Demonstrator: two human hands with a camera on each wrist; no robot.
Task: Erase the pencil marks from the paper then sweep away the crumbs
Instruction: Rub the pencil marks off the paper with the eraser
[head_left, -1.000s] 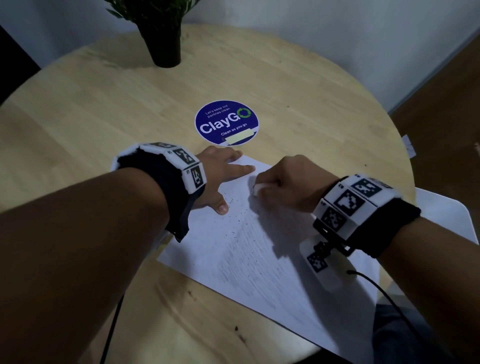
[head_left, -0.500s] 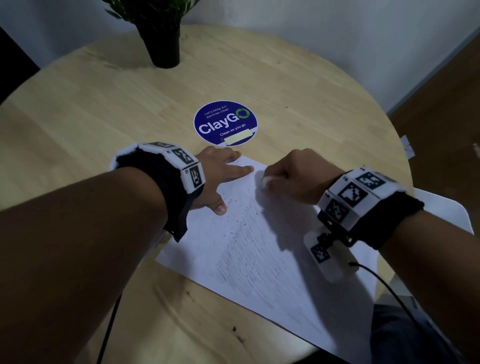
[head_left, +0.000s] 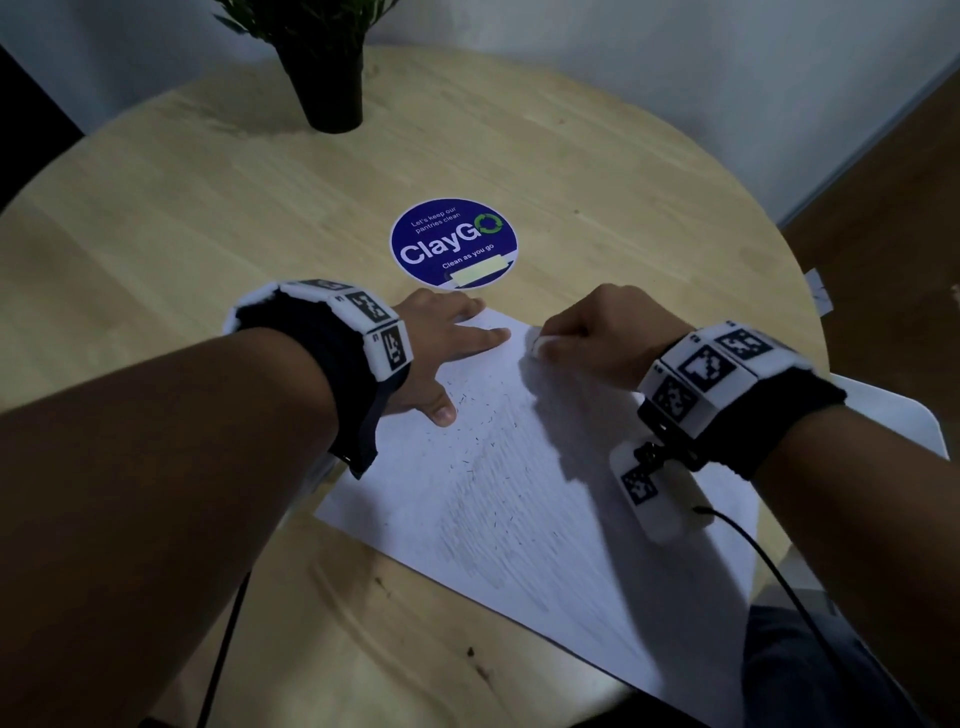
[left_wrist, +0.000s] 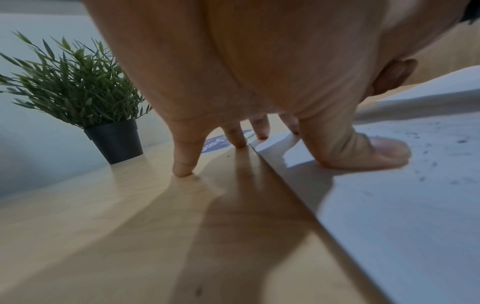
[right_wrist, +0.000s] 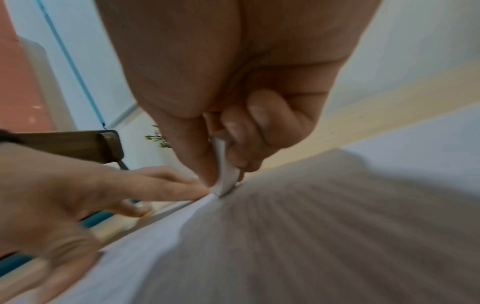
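While left hand (head_left: 441, 353) lies flat with fingers spread, thumb (left_wrist: 374, 152) and some fingertips press paper (head_left: 519, 493) near far corner, little finger (left_wrist: 183, 164) on wooden table (head_left: 208, 208). Right hand (head_left: 602, 338) curled, pinches white eraser (right_wrist: 224, 174) between thumb and fingertips; eraser tip touches paper at far edge, just beside left fingertips. Dark crumbs (head_left: 478, 415) scattered on paper near left thumb.
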